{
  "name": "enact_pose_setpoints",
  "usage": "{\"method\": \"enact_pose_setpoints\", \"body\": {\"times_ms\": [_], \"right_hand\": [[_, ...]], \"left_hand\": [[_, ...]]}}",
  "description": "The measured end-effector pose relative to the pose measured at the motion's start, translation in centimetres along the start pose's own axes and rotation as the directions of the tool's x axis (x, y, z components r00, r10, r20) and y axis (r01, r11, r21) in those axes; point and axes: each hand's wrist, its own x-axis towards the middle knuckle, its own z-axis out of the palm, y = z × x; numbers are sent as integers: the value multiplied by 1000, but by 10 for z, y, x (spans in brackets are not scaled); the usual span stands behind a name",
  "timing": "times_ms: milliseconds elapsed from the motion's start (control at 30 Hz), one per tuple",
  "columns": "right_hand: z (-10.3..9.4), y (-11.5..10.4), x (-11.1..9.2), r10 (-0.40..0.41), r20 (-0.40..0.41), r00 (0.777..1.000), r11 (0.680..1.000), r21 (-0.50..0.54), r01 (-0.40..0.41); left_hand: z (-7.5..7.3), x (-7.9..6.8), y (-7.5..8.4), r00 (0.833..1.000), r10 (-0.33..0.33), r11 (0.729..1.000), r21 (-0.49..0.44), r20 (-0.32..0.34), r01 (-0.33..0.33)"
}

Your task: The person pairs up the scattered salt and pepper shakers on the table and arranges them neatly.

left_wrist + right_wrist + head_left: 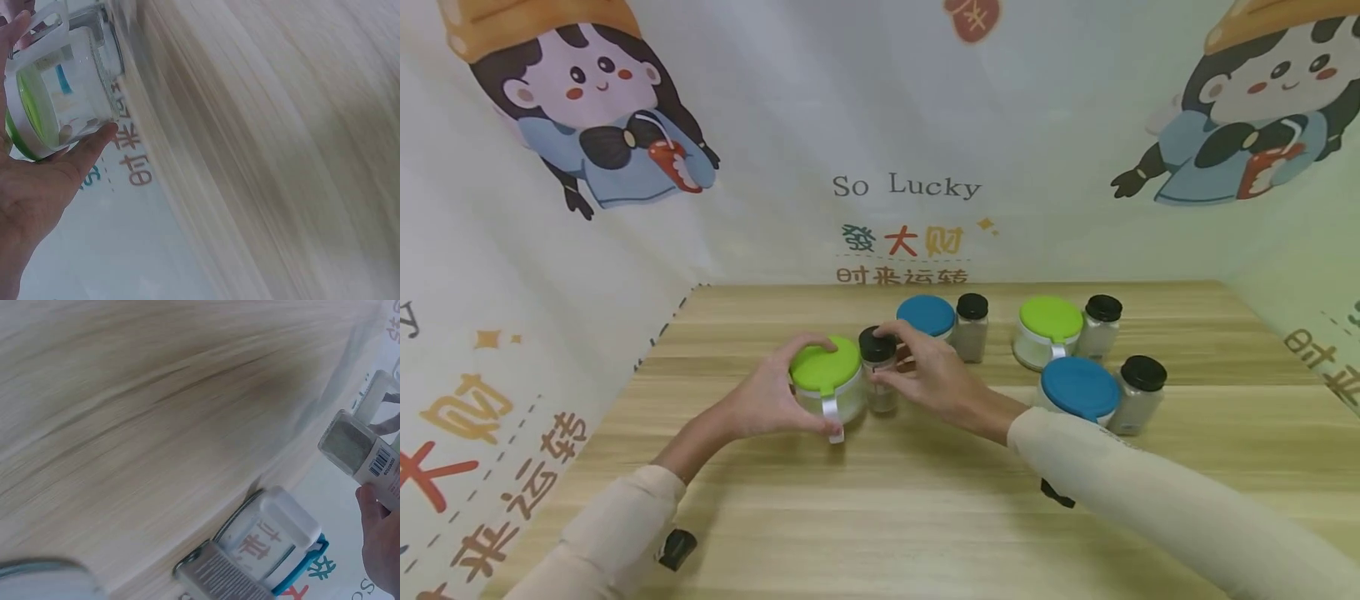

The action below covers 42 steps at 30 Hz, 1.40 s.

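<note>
My left hand [766, 393] grips a clear glass jar with a green lid [826, 365] and a white handle facing me. In the left wrist view, the fingers curve around the jar [78, 87]. Close against its right side stands a small spice bottle [881, 392] with a black cap, and my right hand [942, 377] holds it between thumb and fingers. A barcode label shows on the bottle [382, 464] in the right wrist view. My fingers partly hide both containers.
Behind my right hand stand a blue-lidded jar [927, 315] and a black-capped bottle [972, 329]. Farther right are another green-lidded jar [1050, 321] with a bottle [1102, 327], and a blue-lidded jar [1079, 388] with a bottle [1139, 396]. A printed cloth [775, 208] backs the wooden table [865, 517].
</note>
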Motion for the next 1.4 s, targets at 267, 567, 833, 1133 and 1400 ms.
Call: {"method": "enact_pose_setpoints", "body": {"times_ms": [267, 567, 833, 1133, 1400], "right_hand": [[-20, 1, -23, 12, -15, 1000, 999, -49, -13], [-40, 2, -50, 61, -26, 998, 996, -59, -63], [-52, 7, -70, 146, -52, 988, 986, -70, -150], [-63, 7, -82, 175, -89, 981, 970, -154, -187], [-70, 2, -85, 226, -59, 972, 928, -291, -234]], "left_hand": [[16, 7, 20, 998, 31, 999, -38, 60, -29], [41, 20, 29, 983, 167, 986, -17, 79, -166], [66, 37, 31, 972, 202, 979, -24, 116, -201], [83, 49, 35, 975, 178, 984, -7, 131, -178], [94, 55, 31, 977, 160, 987, -14, 139, -159]]}}
